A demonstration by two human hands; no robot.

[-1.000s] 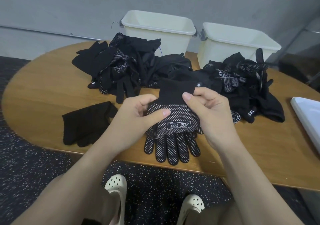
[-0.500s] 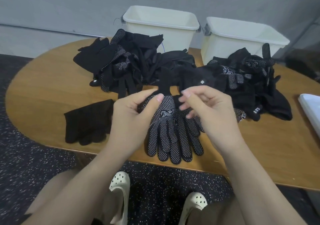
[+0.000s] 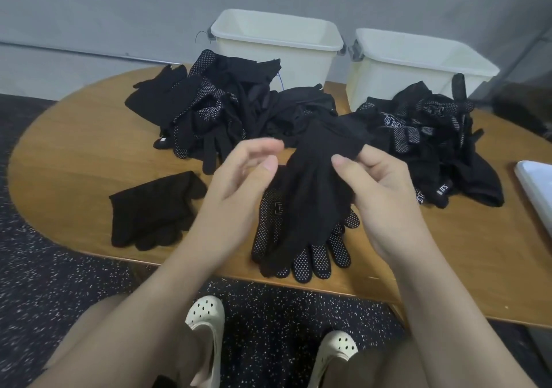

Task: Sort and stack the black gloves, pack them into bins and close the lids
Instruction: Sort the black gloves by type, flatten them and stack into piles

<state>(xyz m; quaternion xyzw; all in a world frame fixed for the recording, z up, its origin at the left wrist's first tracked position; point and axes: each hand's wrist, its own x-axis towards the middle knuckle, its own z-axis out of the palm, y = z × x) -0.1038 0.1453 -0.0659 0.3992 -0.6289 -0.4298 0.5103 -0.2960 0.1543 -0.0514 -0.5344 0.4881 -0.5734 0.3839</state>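
Observation:
My right hand [image 3: 385, 196] pinches the cuff of a plain-sided black glove [image 3: 310, 190] that hangs over a dotted black glove [image 3: 313, 259] lying at the table's front edge. My left hand [image 3: 239, 190] hovers just left of them, fingers loosely spread and blurred, holding nothing. A flat black glove stack [image 3: 152, 208] lies to the left. Two heaps of black gloves sit behind: a left heap [image 3: 215, 113] and a right heap [image 3: 430, 139]. Two open cream bins stand at the back, a left bin [image 3: 274, 44] and a right bin [image 3: 418, 68].
The wooden oval table [image 3: 74, 148] stands against a grey wall. A white lid [image 3: 537, 184] lies at the right edge. Below the table's front edge are dark speckled floor and my white shoes [image 3: 206, 319].
The left hand has let go of the dotted glove and pulled away to the left. The right hand has drawn a plain-sided glove over the dotted one, which now lies on the table.

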